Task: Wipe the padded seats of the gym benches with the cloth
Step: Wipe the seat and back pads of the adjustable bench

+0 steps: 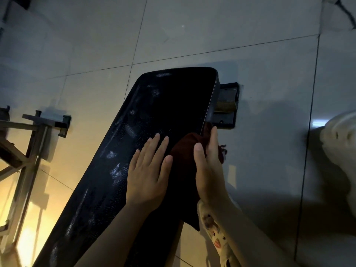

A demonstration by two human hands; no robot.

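A long black padded bench seat (169,105) runs from the lower left up to the middle of the view, with pale scuffs along its left side. My left hand (149,170) lies flat on the pad, fingers straight and spread. A dark red cloth (185,149) sits on the pad's right edge and hangs over its side. My right hand (209,166) grips the cloth at that edge, thumb on top and fingers down the side of the pad.
The bench's dark metal foot bracket (227,105) sticks out past the pad's far right corner. A metal frame (28,143) of other equipment stands at the left. Large grey floor tiles (250,31) surround the bench. A pale object (341,135) shows at the right edge.
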